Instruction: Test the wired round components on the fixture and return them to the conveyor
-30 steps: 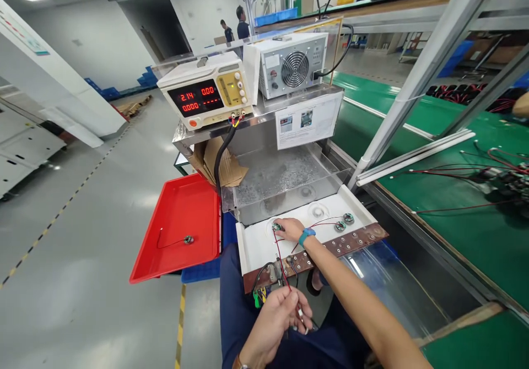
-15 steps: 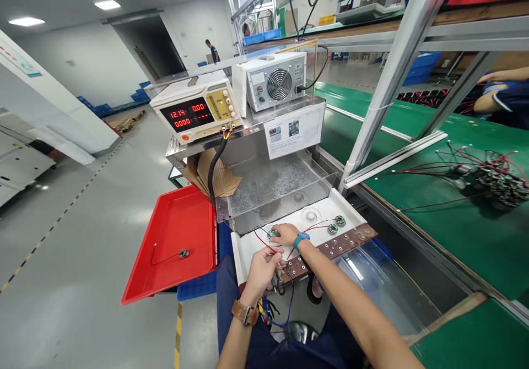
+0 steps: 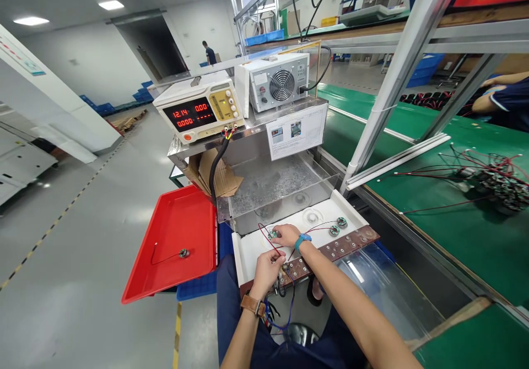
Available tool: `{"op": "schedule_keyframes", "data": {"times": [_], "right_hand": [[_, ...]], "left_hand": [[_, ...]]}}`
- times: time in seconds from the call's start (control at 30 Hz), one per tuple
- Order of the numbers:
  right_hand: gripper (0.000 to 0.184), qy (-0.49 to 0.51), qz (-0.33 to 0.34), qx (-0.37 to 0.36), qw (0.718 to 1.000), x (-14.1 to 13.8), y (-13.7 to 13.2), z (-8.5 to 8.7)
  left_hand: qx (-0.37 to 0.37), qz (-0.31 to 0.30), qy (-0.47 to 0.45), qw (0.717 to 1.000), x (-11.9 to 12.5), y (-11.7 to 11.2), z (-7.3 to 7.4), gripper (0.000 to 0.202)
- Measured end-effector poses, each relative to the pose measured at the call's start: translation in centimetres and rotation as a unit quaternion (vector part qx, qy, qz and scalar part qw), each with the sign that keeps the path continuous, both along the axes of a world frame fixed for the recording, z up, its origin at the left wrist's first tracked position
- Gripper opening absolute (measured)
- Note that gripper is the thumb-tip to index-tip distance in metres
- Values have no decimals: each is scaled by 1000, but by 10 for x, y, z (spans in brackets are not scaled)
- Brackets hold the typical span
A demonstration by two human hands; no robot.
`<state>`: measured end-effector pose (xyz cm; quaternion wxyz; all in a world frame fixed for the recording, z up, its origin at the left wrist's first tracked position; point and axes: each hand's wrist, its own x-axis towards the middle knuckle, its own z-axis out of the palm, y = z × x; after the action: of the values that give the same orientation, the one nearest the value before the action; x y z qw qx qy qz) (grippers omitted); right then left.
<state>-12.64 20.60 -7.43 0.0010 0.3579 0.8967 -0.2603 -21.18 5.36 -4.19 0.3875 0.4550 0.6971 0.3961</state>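
My right hand (image 3: 286, 234), with a blue band at its wrist, has its fingers closed on a small round motor with a green circuit board (image 3: 271, 234), over the white tray (image 3: 250, 246). A red wire (image 3: 263, 231) loops from that motor down to my left hand (image 3: 268, 270), which pinches it near the brown terminal strip (image 3: 298, 270) along the tray's front edge. Two similar motors, a nearer one (image 3: 334, 230) and a farther one (image 3: 341, 222), lie in the tray to the right, their wires trailing towards my right hand.
A power supply (image 3: 198, 111) with red digits stands on a metal shelf beside a fan-backed instrument (image 3: 281, 85). At left, a red tray (image 3: 173, 270) holds one wired motor (image 3: 184, 253). A wired heap (image 3: 502, 184) lies on the green bench (image 3: 438, 242); another person's arm (image 3: 498, 102) is beyond.
My left hand has shifted slightly, and the red wire now arches higher above the motor. My right hand stays on the motor. The view has moved a little.
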Motion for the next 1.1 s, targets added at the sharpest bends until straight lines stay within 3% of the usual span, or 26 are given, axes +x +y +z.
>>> {"op": "schedule_keyframes", "data": {"times": [0.37, 1.1], "right_hand": [[41, -1, 12, 6, 1000, -2, -1, -3], [36, 14, 9, -1, 1000, -3, -6, 4]], "left_hand": [[-13, 11, -39, 999, 0, 5, -7, 24], [-9, 14, -77, 997, 0, 3, -7, 22]]}}
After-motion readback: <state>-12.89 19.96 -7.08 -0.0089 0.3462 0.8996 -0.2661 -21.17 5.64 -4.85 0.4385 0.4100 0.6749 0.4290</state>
